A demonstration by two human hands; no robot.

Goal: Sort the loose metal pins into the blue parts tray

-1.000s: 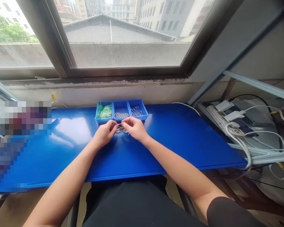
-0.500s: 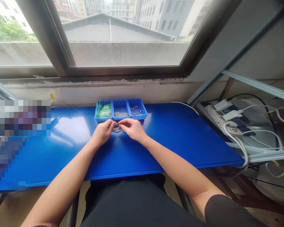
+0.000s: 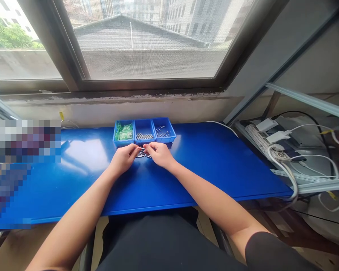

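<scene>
My left hand point(image 3: 126, 156) is closed, thumb and fingertips pinched together over the table in front of the bins. Close beside it, my right hand point(image 3: 159, 153) is also closed in a pinch. A small shiny piece seems to lie between the two sets of fingertips, too small to name. Just under and between the hands lies a pile of small metal pins point(image 3: 141, 154). Behind them stand joined blue bins: the left bin point(image 3: 124, 142) has green and clear plastic bags, the middle one holds small round metal pieces point(image 3: 144, 136), the right one a few metal pins point(image 3: 162, 132).
The blue table point(image 3: 203, 165) runs below a window point(image 3: 155, 84). At right, a power strip point(image 3: 267, 145) with white plugs and cables rests on a metal frame point(image 3: 310, 99). A blurred-out patch point(image 3: 28, 141) covers the left side.
My right hand's fingers have drawn closer together into a tighter pinch. My left fingertips have shifted slightly right. The bins and pile stay where they were.
</scene>
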